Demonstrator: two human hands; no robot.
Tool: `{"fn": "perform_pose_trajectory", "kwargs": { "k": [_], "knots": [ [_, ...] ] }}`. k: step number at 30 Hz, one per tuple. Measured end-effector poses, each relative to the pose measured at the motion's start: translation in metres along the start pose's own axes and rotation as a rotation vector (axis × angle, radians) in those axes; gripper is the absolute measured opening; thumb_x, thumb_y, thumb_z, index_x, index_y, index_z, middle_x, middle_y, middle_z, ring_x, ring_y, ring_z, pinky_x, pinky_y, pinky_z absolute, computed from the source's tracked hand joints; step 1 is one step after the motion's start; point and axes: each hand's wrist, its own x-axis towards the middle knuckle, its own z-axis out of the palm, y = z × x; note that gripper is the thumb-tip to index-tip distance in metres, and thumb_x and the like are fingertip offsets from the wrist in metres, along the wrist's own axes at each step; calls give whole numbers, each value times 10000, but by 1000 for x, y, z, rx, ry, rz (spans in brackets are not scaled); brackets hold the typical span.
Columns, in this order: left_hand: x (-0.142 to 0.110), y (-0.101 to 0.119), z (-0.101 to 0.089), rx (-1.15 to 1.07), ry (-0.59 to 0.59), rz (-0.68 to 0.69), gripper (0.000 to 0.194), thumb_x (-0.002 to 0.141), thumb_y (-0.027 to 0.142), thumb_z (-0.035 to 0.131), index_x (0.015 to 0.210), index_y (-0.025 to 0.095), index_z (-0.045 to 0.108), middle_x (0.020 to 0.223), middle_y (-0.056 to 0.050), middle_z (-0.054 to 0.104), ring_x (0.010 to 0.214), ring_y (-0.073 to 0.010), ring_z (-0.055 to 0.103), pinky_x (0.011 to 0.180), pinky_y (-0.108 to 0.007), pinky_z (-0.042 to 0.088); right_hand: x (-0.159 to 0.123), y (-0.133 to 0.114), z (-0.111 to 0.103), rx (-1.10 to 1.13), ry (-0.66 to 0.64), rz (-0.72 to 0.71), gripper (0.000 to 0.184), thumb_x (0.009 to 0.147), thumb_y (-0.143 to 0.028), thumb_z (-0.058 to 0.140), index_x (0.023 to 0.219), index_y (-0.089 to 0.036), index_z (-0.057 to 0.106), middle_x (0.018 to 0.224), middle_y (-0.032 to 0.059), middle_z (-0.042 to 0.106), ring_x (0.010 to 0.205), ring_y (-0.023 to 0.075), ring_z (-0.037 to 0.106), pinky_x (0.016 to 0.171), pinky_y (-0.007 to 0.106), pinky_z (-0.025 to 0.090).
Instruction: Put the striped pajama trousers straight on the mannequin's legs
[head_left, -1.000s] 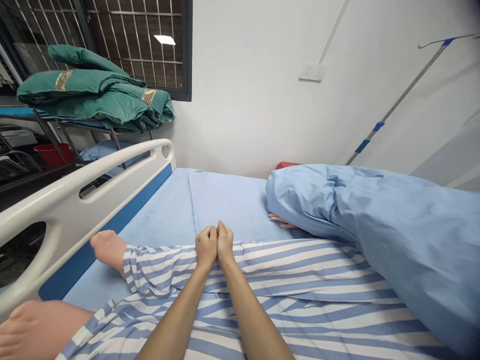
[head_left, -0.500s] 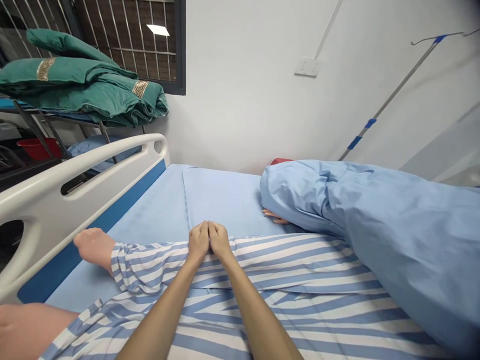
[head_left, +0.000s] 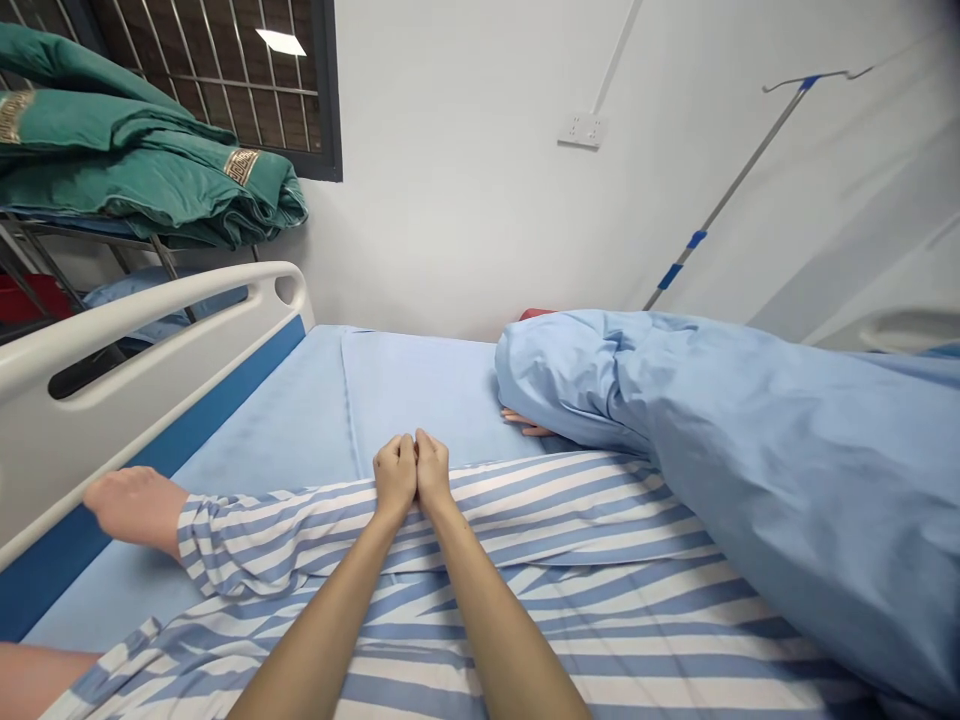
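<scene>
Left hand (head_left: 394,474) and right hand (head_left: 433,472) have come slightly nearer the blue quilt (head_left: 720,420) than 1 second ago. They press together, fingers curled in; whether they grip anything is hidden. Both are left of the quilt, over the far leg of striped trousers (head_left: 547,505) partly under it. Farther left of it lies 1 bare foot (head_left: 142,507).

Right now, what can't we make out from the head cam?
- Left hand and right hand, head view: palm sides hidden by the hands' own backs; can't tell if they grip the striped trousers.
- Covered hand, head view: mostly hidden by the blue cover.
- Red object, head view: mostly hidden by the blue cover.
- Near foot, head view: cut off by the left edge.
</scene>
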Motion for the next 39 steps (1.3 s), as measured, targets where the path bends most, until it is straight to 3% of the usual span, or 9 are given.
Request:
{"fn": "perform_pose_trajectory", "kwargs": {
  "k": [3,6,10,12,15,20,24,29,39],
  "knots": [
    [0,-3,-1,18,-16,17,350,820,365,376,518,190,411,476,38,426,511,-103,377,526,-237,265,-21,-16,-35,-62,49,-53,399,654,-76,428,316,-201,257,353,-78,310,519,85,404,554,170,326],
    [1,-3,1,16,-66,60,363,843,357,333,555,184,469,525,21,490,542,-109,415,542,-236,275,-92,-47,-150,-208,456,116,365,727,-278,502,382,-224,397,404,-74,434,513,103,425,518,201,345],
    [0,-6,3,70,-120,126,361,836,347,358,536,182,473,525,17,492,538,-108,410,541,-235,269,-174,-39,-279,-302,672,265,389,840,-376,417,530,-163,518,554,-8,541,563,117,466,562,241,389],
    [-1,-7,3,78,-124,119,355,831,349,370,528,184,455,515,21,486,528,-105,405,541,-234,274,-183,-24,-282,-334,730,330,300,881,-366,440,808,-136,617,857,44,624,753,149,555,687,283,462],
    [-2,-7,3,62,-122,103,348,831,353,359,543,183,453,528,22,492,540,-106,421,549,-233,291,-152,-24,-217,-314,721,329,313,880,-338,504,1139,-164,530,1152,74,542,974,191,558,820,387,487],
    [5,8,13,7,-133,22,322,800,340,379,523,185,427,516,29,454,539,-102,398,532,-234,287,-75,-85,-104,-243,619,250,404,926,-318,298,755,-184,639,713,-10,621,679,91,572,586,213,437],
    [2,21,35,-128,-77,-54,326,790,342,379,500,202,329,470,54,343,491,-90,336,498,-230,272,-115,-81,-179,4,745,203,362,756,-445,459,459,-236,461,393,-55,409,493,117,430,431,210,328],
    [-20,14,53,2,-29,46,326,819,339,375,526,196,368,490,49,400,515,-96,366,533,-233,269,-196,6,-321,162,952,265,349,740,-463,426,522,-233,282,450,-78,254,447,90,277,432,233,286],
    [-23,8,50,108,-143,136,364,852,347,337,522,194,357,481,48,379,510,-102,352,540,-239,235,-202,19,-344,-304,703,251,353,863,-395,440,630,-142,520,612,-10,520,589,118,492,570,260,429]
  ]
}}
